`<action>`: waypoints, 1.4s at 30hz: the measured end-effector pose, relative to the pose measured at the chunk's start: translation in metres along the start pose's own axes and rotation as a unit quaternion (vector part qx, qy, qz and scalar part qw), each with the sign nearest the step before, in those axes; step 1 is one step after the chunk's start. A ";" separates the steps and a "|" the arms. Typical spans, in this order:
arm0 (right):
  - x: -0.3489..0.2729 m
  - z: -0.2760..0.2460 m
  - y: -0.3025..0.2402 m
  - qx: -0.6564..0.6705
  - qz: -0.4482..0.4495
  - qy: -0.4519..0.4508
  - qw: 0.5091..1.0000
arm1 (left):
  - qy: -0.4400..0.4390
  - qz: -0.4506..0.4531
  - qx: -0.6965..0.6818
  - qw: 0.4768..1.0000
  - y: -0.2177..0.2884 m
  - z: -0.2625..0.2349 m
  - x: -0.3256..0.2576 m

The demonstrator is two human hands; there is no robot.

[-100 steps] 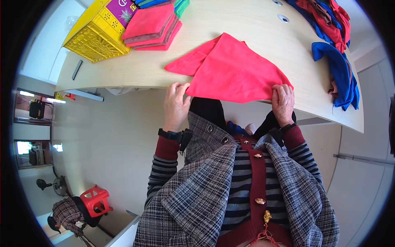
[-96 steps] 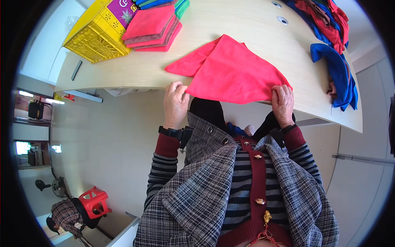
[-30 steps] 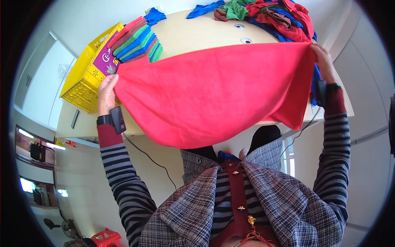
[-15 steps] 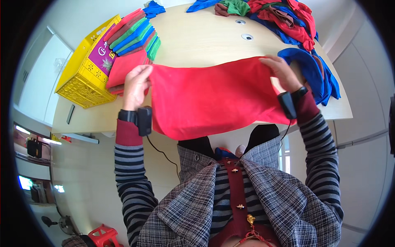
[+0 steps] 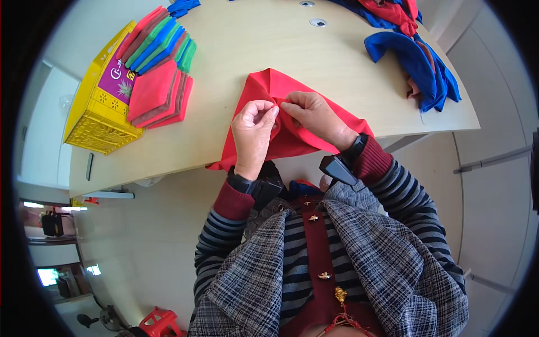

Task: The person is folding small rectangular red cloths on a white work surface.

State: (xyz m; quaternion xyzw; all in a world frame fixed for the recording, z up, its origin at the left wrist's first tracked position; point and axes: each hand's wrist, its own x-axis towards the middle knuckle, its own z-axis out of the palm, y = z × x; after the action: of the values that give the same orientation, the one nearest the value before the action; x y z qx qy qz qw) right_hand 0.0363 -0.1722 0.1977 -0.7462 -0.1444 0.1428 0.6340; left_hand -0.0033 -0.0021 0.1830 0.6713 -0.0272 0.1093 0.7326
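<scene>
A red cloth [image 5: 252, 92] lies bunched at the table's near edge, its lower part hanging slightly over. My left hand [image 5: 254, 132] pinches a bit of it between thumb and index finger. Close against it, my right hand [image 5: 317, 115] pinches the cloth too, fingers curled, so both sets of fingertips nearly meet. To the left stand stacks of folded cloths: red and brown ones [image 5: 156, 92] in front, with blue, green and red ones [image 5: 154, 48] behind.
A yellow plastic crate [image 5: 104, 121] stands at the table's left edge. Loose blue cloths [image 5: 418, 67] lie at the right, with a red and blue heap [image 5: 393, 14] beyond. Round cable holes [image 5: 318, 23] sit in the pale table [image 5: 236, 45]. A red stool [image 5: 163, 324] stands on the floor.
The red cloth was stretched wide between both hands above the near edge. Now my hands have come together at its middle, and the cloth has sunk onto the table, folded and bunched.
</scene>
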 end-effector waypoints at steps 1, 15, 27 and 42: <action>-0.001 0.001 0.002 -0.012 -0.015 0.005 1.000 | -0.003 -0.002 0.002 1.000 -0.003 0.001 -0.002; -0.023 0.005 -0.004 -0.216 -0.129 0.004 0.968 | 0.034 0.091 0.136 0.986 -0.013 0.010 -0.014; -0.034 0.009 0.027 -0.183 -0.136 0.029 0.973 | -0.035 0.128 0.407 0.904 -0.085 -0.058 0.146; -0.074 -0.023 0.012 -0.201 -0.186 0.002 0.962 | -0.164 -0.004 0.686 0.709 -0.145 -0.047 0.239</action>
State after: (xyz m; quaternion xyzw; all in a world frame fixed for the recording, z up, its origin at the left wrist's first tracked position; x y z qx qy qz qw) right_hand -0.0224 -0.2243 0.1915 -0.8186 -0.3048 -0.0110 0.4866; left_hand 0.2535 0.0629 0.0810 0.9965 -0.0617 -0.0172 0.0547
